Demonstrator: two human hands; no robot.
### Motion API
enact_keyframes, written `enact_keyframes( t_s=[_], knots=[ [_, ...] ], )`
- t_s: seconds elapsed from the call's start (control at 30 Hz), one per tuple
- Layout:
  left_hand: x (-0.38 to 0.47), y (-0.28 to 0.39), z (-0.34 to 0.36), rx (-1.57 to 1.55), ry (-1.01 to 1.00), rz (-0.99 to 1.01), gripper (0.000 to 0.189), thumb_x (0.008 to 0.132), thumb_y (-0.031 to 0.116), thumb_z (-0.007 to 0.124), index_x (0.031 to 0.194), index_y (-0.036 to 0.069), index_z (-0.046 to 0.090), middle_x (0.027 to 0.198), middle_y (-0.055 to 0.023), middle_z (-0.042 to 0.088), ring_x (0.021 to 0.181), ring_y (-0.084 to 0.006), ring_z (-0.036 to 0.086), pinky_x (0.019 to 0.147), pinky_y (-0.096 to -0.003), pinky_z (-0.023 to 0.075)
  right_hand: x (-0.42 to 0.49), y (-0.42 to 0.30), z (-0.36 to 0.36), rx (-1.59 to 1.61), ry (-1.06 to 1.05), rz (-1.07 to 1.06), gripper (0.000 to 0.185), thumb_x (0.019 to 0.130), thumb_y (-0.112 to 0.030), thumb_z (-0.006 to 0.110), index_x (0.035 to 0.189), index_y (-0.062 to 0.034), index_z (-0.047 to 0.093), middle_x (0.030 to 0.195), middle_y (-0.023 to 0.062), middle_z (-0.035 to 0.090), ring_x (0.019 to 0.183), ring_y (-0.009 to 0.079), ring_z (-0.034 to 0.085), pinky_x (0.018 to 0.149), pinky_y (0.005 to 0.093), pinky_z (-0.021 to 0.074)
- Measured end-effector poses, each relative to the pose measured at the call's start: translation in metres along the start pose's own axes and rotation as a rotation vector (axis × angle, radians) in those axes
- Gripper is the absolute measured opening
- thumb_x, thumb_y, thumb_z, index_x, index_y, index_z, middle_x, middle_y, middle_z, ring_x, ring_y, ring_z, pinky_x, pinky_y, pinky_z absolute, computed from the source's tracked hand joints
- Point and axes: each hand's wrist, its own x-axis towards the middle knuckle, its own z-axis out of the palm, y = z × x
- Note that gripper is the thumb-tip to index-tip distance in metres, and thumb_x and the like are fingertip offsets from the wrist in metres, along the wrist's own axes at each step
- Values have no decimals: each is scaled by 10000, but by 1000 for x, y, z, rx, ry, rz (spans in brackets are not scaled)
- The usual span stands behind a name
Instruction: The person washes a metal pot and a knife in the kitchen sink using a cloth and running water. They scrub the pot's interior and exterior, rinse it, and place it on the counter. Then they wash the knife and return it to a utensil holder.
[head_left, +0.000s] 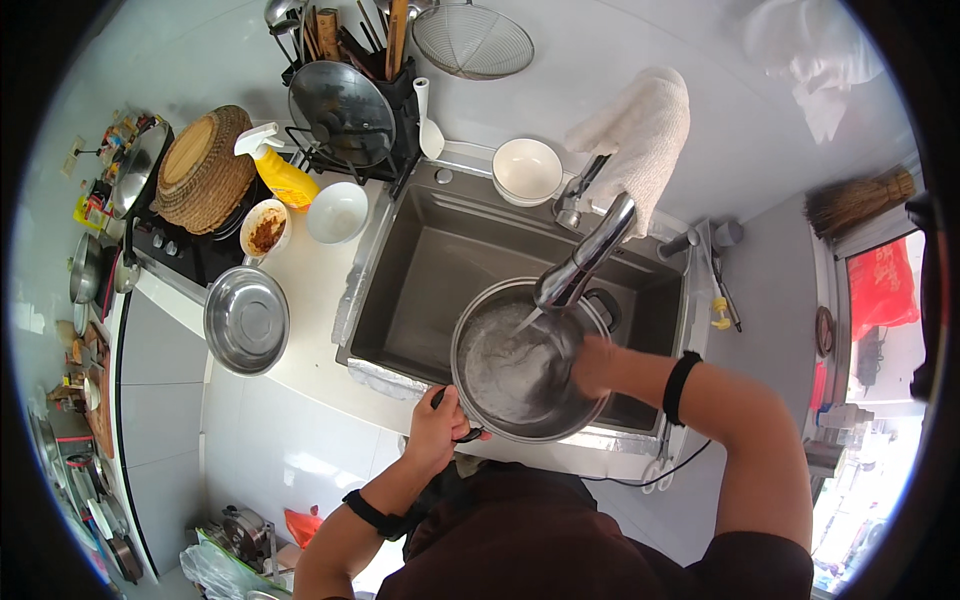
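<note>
A stainless steel pot (480, 405) full of moving water is tilted over the near edge of the sink (397, 300). My left hand (441, 427) grips one of its black side handles (469, 435). Blurred by motion, my right hand (596, 366) reaches into the pot at its right side; its fingers are hard to make out, and I cannot tell whether it holds anything. From the chrome faucet (577, 274) a stream of water runs into the pot. The pot's other black handle (604, 307) shows beyond my right hand. A white towel (649, 142) drapes over the faucet.
White bowls (527, 171) stand behind the sink. Left on the counter are a metal basin (247, 321), a bowl with brown residue (265, 229), another white bowl (337, 213) and a yellow spray bottle (285, 180). A glass lid (341, 112) leans against a utensil rack. Scissors (658, 472) hang at right.
</note>
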Motion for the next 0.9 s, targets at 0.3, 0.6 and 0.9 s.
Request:
enact_keyframes(
  t_s=[0.3, 0.6, 0.9],
  knots=[
    [3, -5, -6, 12, -43, -7, 184, 956, 190, 493, 940, 21, 422, 568, 24, 309, 471, -80, 284, 456, -242, 286, 26, 56, 1, -37, 822, 191, 222, 786, -200, 543, 928, -133, 700, 999, 20, 627, 1152, 236, 457, 1045, 369, 293],
    [4, -9, 0, 6, 33, 46, 204, 956, 209, 498, 947, 19, 427, 577, 18, 326, 475, -83, 290, 451, -246, 297, -54, -37, -7, 533, 61, 159, 276, 794, -174, 520, 1020, -119, 669, 1058, 105, 635, 1096, 304, 536, 928, 380, 413],
    [6, -9, 1, 19, 53, 53, 177, 962, 196, 481, 918, 28, 445, 588, 28, 311, 484, -70, 274, 443, -228, 277, -5, -105, -40, 1753, 775, -219, 500, 873, -80, 467, 1357, -200, 422, 1187, 148, 578, 1020, 254, 584, 898, 291, 426]
  ],
)
